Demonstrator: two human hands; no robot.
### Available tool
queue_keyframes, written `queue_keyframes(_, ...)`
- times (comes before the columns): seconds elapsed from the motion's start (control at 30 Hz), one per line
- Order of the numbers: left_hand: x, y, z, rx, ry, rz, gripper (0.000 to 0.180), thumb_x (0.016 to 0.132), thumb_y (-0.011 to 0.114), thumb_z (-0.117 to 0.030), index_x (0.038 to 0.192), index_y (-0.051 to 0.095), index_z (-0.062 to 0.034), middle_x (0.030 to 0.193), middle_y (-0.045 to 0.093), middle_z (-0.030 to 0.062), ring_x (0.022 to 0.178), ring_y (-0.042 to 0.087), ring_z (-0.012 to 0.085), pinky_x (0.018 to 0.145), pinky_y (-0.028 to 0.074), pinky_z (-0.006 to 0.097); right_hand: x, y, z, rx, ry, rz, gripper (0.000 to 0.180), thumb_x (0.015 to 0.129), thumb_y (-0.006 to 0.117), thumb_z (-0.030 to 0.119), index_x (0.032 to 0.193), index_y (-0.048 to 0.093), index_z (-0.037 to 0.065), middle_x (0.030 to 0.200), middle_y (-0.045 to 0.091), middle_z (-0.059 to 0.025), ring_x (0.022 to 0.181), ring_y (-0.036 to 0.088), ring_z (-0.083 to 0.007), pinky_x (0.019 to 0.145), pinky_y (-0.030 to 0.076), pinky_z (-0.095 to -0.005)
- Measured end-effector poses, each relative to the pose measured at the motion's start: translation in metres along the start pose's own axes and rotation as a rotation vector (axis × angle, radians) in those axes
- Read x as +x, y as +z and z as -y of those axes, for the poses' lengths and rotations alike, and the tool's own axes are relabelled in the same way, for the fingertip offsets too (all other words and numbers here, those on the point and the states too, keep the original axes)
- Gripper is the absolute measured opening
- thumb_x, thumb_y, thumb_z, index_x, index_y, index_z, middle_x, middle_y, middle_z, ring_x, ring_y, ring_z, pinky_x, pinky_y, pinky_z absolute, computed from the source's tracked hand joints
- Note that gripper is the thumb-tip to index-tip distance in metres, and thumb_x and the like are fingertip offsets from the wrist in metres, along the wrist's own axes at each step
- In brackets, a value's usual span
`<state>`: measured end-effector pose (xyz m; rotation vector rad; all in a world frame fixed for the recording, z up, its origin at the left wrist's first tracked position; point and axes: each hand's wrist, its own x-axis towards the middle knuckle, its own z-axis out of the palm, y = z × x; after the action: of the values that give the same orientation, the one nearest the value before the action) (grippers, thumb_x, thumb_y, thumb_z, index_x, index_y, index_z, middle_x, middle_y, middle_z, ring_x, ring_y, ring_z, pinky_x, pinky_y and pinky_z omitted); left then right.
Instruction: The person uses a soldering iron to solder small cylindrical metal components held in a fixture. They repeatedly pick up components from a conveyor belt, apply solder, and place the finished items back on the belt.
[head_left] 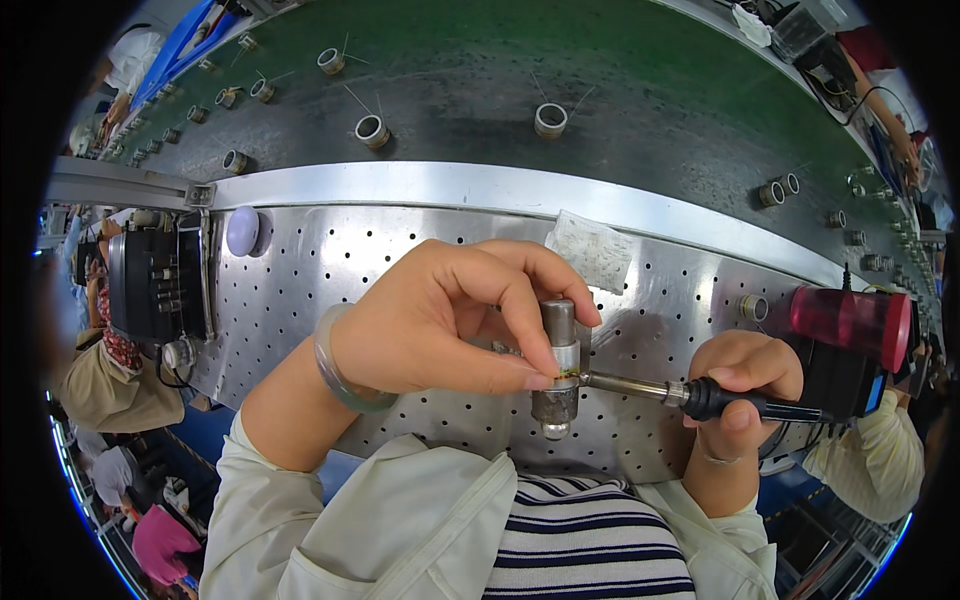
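Over the middle of the perforated metal bench (300,300), my left hand (460,320) has its fingers curled around a grey metal cylinder (557,322), thumb and forefinger closed at a shiny band on it. A rounded silver end shows at the cylinder's bottom. My right hand (748,385) grips the black handle of a soldering iron (705,398). The iron lies almost level, and its tip meets the cylinder's band beside my left thumb. Whether a fine wire is pinched there is too small to tell.
Beyond the bench's silver rail runs a green conveyor belt (460,80) carrying several metal rings with wire leads (372,132). A crumpled white cloth (590,250), a loose ring (753,307), a red cylinder (850,325) and a lilac oval object (242,231) are nearby. Other people sit at both sides.
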<state>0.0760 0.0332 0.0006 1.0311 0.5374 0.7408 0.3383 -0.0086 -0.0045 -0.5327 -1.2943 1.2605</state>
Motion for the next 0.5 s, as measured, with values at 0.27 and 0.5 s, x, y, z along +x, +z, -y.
queue_keyframes(0.27, 0.0008, 0.0014, -0.0029, -0.002, -0.041, -0.020, 0.017, 0.063, 0.074, 0.009, 0.069, 0.068, -0.0052, 0.107, 0.060, 0.0200, 0.102, 0.057, 0.0249, 0.091, 0.043, 0.034, 0.0021, -0.0005, -0.0003, -0.027, 0.000, 0.027, 0.024, 0.074, 0.072, 0.004, 0.088, 0.055, -0.006, 0.064, 0.060, -0.0143, 0.046, 0.058, -0.0185, 0.043, 0.046, -0.0260)
queue_keyframes(0.5, 0.0047, -0.0023, -0.0048, -0.159, -0.171, 0.026, 0.046, 0.072, 0.069, 0.006, 0.116, 0.056, 0.0051, 0.107, 0.061, 0.0217, 0.099, 0.059, 0.0194, 0.074, 0.049, 0.023, 0.0017, -0.0024, 0.0007, -0.044, -0.001, 0.042, 0.023, 0.074, 0.071, 0.002, 0.088, 0.055, -0.007, 0.064, 0.060, -0.0147, 0.046, 0.058, -0.0189, 0.043, 0.046, -0.0265)
